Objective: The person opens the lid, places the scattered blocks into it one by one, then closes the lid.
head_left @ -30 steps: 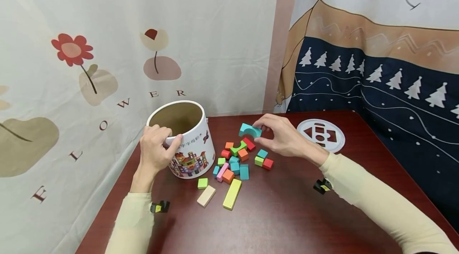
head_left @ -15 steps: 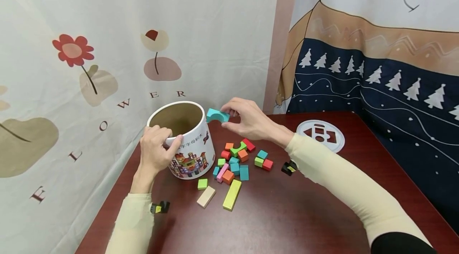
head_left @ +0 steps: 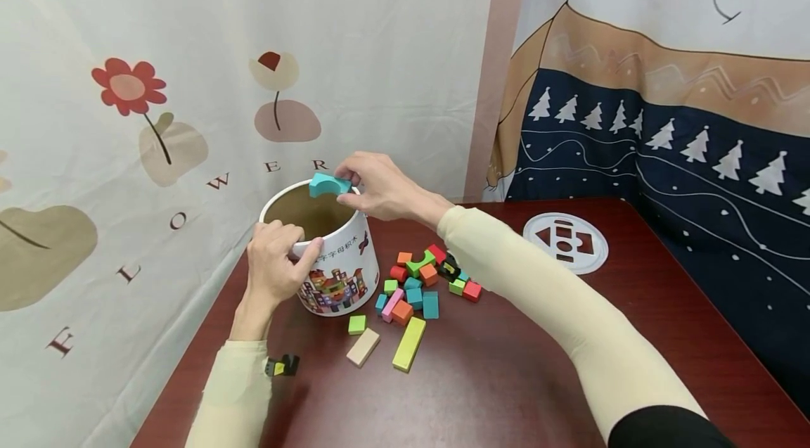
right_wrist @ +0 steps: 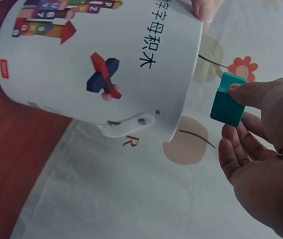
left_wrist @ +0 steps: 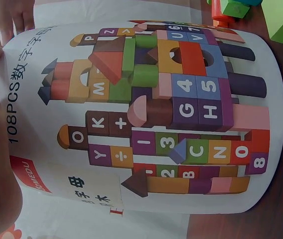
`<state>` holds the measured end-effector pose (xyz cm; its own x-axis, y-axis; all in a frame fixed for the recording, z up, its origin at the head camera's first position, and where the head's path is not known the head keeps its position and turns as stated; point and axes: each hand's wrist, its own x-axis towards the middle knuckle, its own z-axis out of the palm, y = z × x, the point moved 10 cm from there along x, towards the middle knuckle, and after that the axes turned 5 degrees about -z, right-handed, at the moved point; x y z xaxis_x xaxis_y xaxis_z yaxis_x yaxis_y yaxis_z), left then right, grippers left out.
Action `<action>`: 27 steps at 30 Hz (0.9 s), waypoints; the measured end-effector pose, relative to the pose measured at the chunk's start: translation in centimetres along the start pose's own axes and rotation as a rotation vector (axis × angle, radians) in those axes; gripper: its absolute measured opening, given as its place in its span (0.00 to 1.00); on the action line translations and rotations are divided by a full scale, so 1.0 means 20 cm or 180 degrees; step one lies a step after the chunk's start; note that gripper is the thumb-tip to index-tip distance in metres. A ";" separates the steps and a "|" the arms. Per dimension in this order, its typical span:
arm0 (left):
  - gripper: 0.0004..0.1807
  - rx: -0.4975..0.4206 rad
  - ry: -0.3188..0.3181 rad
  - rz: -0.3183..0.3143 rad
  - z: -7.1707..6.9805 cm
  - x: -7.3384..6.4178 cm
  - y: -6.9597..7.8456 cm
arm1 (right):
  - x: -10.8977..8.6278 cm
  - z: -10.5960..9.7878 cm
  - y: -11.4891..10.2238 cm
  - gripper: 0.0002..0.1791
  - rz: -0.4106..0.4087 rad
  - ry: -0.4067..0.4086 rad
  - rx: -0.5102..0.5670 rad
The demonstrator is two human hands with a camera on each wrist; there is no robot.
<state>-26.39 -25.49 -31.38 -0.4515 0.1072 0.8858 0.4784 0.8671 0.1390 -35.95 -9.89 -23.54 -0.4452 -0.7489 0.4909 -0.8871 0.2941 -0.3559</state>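
A white bucket (head_left: 342,258) printed with a picture of blocks stands at the left of the table. My left hand (head_left: 273,258) grips its near rim, thumb on the outside. Over the bucket's mouth, my right hand (head_left: 382,188) pinches a teal arch block (head_left: 328,185) between thumb and fingers. In the right wrist view the same arch block (right_wrist: 228,99) shows from its end, just beyond the bucket's rim. The left wrist view is filled by the bucket's printed side (left_wrist: 146,119). The bottom of the bucket's inside is hidden.
Several coloured blocks (head_left: 414,295) lie in a loose group right of the bucket. A yellow block (head_left: 409,344), a plain wood block (head_left: 363,347) and a green block (head_left: 357,324) lie nearer. A white lid (head_left: 565,242) with shaped holes lies at the back right.
My right hand has carried the teal arch block left and upward, from above the loose blocks to over the bucket's mouth. My left hand has stayed on the rim.
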 end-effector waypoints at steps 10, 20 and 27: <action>0.26 -0.0032 0.0004 0.0001 0.00 0.00 0.01 | 0.13 0.05 0.03 0.19 0.0210 -0.0064 0.0037; 0.26 -0.0026 0.0011 -0.0001 0.00 0.00 0.00 | 0.16 0.10 0.03 0.27 0.0200 -0.0201 -0.0017; 0.26 -0.0034 0.0030 0.0019 0.00 0.00 0.00 | 0.16 0.15 0.02 0.43 0.0195 -0.0426 -0.0016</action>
<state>-26.37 -25.46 -31.33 -0.4414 0.1078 0.8908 0.4892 0.8611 0.1382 -37.34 -13.88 -24.55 -0.4785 -0.8019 0.3578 -0.8595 0.3444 -0.3777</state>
